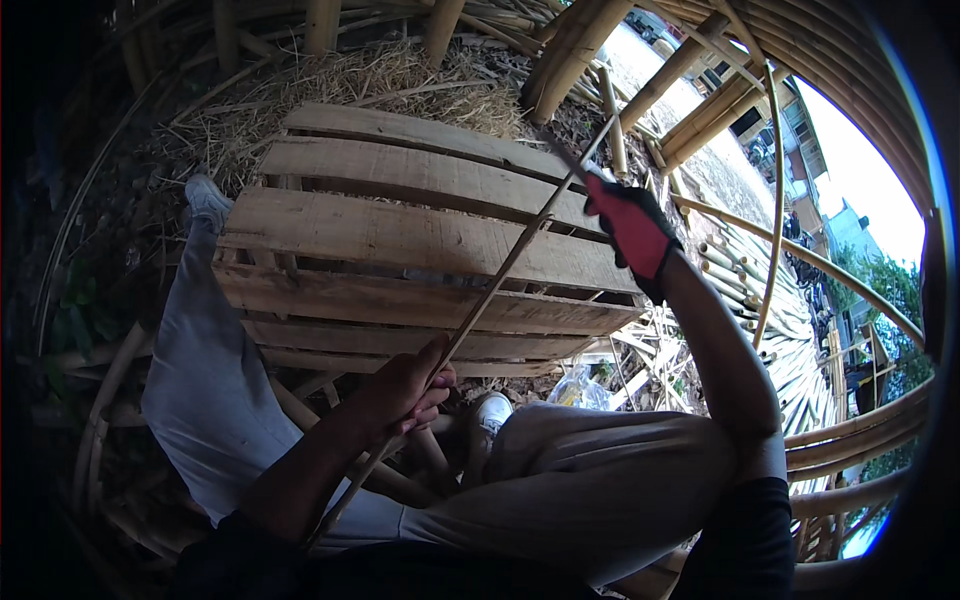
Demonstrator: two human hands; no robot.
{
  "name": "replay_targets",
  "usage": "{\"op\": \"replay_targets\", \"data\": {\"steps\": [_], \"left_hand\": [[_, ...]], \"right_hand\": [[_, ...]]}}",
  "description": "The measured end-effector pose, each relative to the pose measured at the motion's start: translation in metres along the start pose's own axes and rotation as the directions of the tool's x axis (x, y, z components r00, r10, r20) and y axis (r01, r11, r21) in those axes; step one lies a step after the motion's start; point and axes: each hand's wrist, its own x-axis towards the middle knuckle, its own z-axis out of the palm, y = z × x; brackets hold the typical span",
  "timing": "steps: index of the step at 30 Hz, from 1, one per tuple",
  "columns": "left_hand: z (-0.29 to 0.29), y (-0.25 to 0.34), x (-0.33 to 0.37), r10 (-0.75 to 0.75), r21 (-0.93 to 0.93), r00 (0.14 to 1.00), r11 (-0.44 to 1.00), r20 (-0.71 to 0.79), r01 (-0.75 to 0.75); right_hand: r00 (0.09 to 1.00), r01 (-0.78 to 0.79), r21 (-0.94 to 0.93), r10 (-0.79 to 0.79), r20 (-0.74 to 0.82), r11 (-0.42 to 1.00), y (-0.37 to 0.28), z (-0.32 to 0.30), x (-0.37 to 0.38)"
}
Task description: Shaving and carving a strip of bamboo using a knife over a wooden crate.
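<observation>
My bare left hand (408, 392) is wrapped round a long, thin bamboo strip (492, 288), which slants from my lap up to the far right. My right hand (638, 236), in a red and black glove, is closed at the strip's far part. From its fist a dark, blurred blade (567, 157) points up and left, crossing the strip; it looks like a knife, with its handle hidden in the glove. Below the strip stands a wooden slatted pallet (400, 235), used here as a low surface between my legs.
Dry straw (350, 85) and bamboo scraps lie beyond the pallet. Thick bamboo posts (575, 60) rise at the back. On the right are piled cut bamboo poles (740, 290) and curved bamboo rails (860, 440). A clear plastic bag (582, 388) lies near my shoe (492, 410).
</observation>
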Motion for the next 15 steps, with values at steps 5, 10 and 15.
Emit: {"op": "replay_targets", "data": {"steps": [5,10,15], "left_hand": [[-0.002,0.0,-0.001,-0.028,-0.036,1.0,0.999,0.008,0.028],[0.0,-0.002,0.002,-0.008,-0.044,1.0,0.999,0.029,0.009],[-0.005,0.001,-0.005,-0.044,-0.032,0.999,0.999,0.013,0.044]], "right_hand": [[0.935,0.034,-0.111,0.007,0.354,0.993,0.004,0.003,-0.004],[0.98,0.173,0.436,-0.108,-0.169,0.883,0.01,-0.052,0.037],[0.998,0.018,0.155,-0.028,0.063,0.988,0.005,0.006,-0.001]]}}
